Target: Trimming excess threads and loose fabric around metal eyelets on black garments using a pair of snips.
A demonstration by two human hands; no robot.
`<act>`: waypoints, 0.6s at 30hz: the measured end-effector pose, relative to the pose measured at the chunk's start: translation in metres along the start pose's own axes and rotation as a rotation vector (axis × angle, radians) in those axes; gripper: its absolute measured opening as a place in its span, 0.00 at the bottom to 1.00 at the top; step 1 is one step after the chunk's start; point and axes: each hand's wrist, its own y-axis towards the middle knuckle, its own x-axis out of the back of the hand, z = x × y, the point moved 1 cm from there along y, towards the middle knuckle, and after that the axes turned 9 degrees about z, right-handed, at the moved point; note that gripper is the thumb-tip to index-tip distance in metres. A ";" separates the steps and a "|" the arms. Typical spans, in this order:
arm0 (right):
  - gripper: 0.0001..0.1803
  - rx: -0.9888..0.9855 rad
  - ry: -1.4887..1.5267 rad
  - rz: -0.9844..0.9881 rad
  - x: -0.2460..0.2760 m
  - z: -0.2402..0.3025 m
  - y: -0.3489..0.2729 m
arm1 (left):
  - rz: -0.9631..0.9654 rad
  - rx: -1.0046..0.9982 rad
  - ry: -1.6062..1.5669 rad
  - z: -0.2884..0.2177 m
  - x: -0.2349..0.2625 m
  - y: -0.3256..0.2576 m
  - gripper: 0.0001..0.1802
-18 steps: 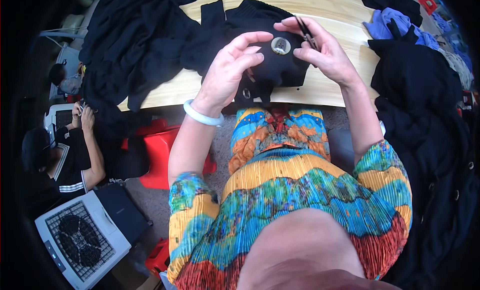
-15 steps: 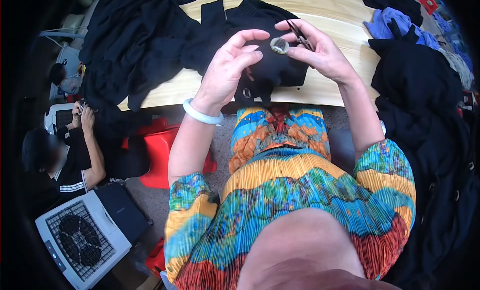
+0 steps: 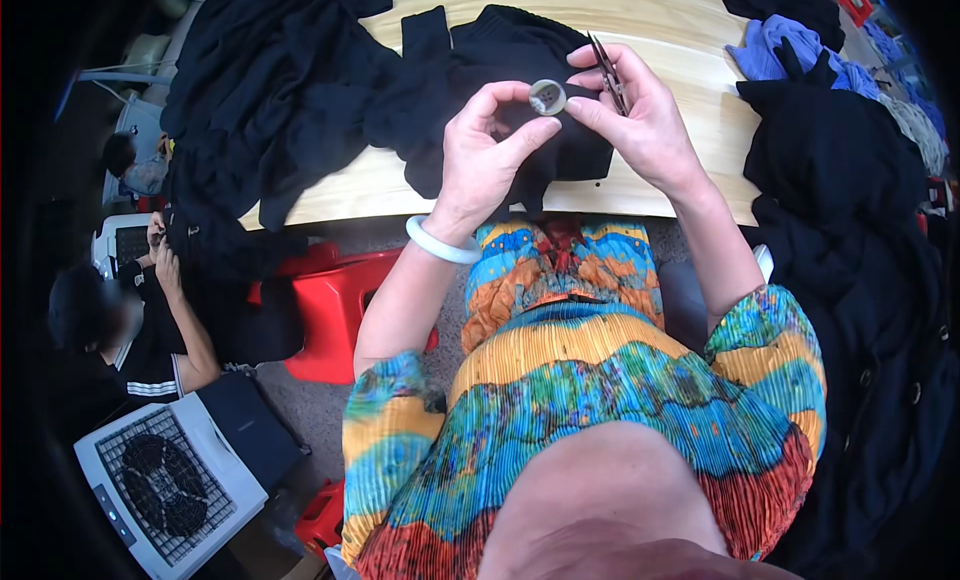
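My left hand (image 3: 490,150) pinches a round grey button (image 3: 547,97) between thumb and fingertips, held up above a black garment (image 3: 480,70) that lies on the wooden table (image 3: 690,90). A pale bangle (image 3: 440,245) rings that wrist. My right hand (image 3: 645,115) is just right of the button, fingertips close to it, and grips small dark scissors or snips (image 3: 607,72) whose blades point up and away. Part of the black cloth sits under both hands.
Black clothes (image 3: 270,90) are heaped at the table's left, more (image 3: 850,180) pile at the right with blue cloth (image 3: 780,50) behind. A red stool (image 3: 340,310) stands below the table edge. Another person (image 3: 130,330) sits at lower left beside a white fan (image 3: 160,480).
Both hands have lifted slightly and shifted together; the button now stands more face-on between the left fingers. The snips stay in the right hand.
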 end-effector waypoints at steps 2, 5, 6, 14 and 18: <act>0.19 0.042 -0.036 -0.005 -0.002 -0.003 -0.001 | -0.007 0.004 -0.010 0.001 0.000 -0.002 0.14; 0.18 0.096 -0.105 -0.027 -0.001 -0.003 -0.005 | 0.017 -0.059 0.002 0.003 0.000 0.000 0.11; 0.17 0.111 -0.128 -0.033 -0.002 -0.002 -0.006 | 0.036 -0.122 0.030 0.002 0.000 0.001 0.09; 0.09 0.074 -0.081 0.026 -0.007 -0.008 -0.011 | 0.101 0.008 -0.104 -0.005 0.001 -0.008 0.04; 0.08 0.033 0.076 0.079 0.002 -0.013 -0.008 | 0.200 0.116 -0.180 -0.013 0.007 -0.010 0.04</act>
